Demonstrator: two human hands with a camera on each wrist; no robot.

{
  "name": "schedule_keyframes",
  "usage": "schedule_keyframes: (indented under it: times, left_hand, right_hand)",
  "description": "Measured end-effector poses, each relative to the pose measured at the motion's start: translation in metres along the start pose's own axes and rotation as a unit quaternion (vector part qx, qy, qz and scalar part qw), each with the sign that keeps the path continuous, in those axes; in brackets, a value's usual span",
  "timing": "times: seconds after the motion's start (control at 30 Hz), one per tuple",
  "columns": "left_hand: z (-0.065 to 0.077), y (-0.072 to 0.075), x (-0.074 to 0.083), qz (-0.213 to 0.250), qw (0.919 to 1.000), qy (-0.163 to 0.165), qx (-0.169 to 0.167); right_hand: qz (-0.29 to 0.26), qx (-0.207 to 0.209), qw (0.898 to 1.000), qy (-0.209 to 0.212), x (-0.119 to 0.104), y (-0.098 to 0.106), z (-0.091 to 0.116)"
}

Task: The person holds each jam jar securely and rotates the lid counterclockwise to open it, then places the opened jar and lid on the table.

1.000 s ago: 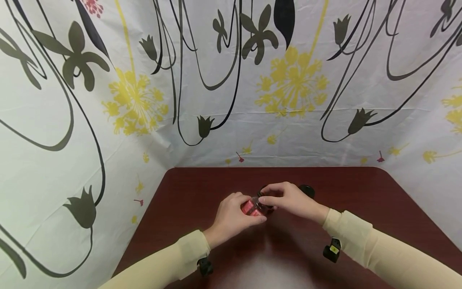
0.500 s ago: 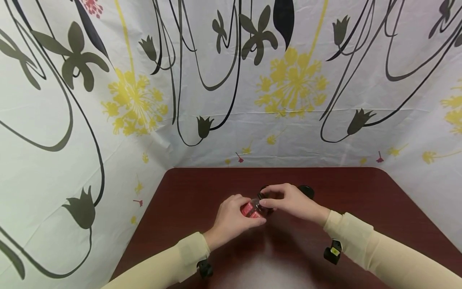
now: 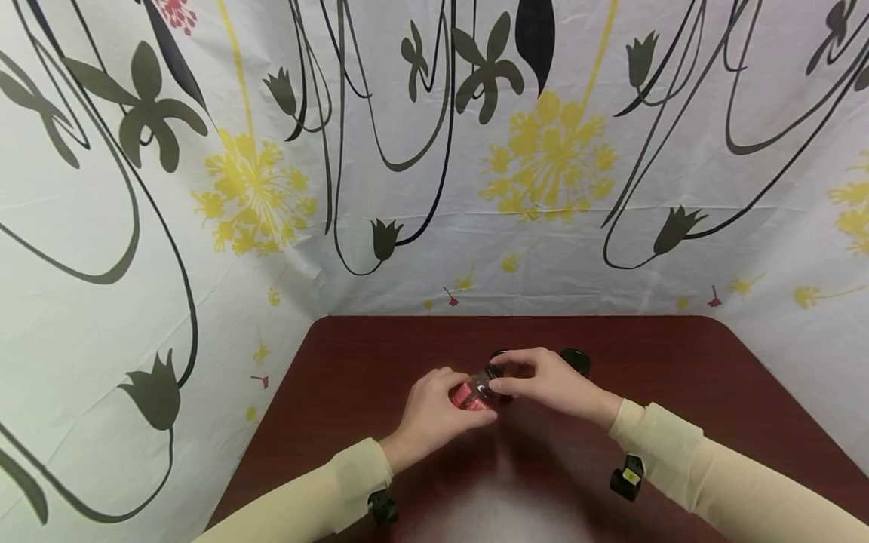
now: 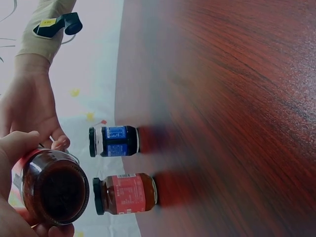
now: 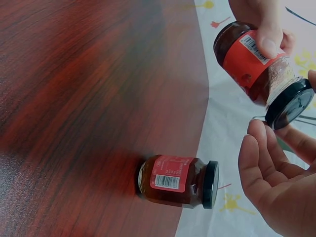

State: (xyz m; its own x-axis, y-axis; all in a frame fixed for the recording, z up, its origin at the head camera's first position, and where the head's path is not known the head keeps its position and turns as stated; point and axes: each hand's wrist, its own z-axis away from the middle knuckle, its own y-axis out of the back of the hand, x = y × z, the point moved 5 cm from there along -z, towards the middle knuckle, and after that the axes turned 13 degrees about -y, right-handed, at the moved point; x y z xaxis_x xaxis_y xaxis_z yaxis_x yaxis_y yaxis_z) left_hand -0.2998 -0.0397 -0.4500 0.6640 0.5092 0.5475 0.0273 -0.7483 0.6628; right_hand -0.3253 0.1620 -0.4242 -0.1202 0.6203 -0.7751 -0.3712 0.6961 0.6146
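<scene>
Slantwise, jar in curled left hand, lid rightward in pinching right hand.

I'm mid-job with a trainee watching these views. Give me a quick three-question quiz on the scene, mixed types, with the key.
1. Which hand grips the body of the tilted jar?
2. True or false: the right hand has its fingers at that jar's black lid.
3. Fill in the blank: a red-labelled jar and another jar stand on the table; the second one's label is ____.

Key: 1. The left hand. 2. True. 3. Blue.
</scene>
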Motion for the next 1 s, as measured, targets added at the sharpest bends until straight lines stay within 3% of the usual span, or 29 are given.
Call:
schedule_keyframes:
  times: [0.4, 1.0]
  left_hand:
    - [0.002, 0.002, -0.004, -0.008, 0.9998, 0.003, 0.015]
    - [0.004, 0.007, -0.010, -0.018, 0.9994, -0.002, 0.029]
  right_hand:
    - [-0.016, -0.008, 1.000, 0.004, 0.006, -0.001, 0.001]
    - [0.002, 0.005, 1.000, -0.001, 0.013, 0.004, 0.002]
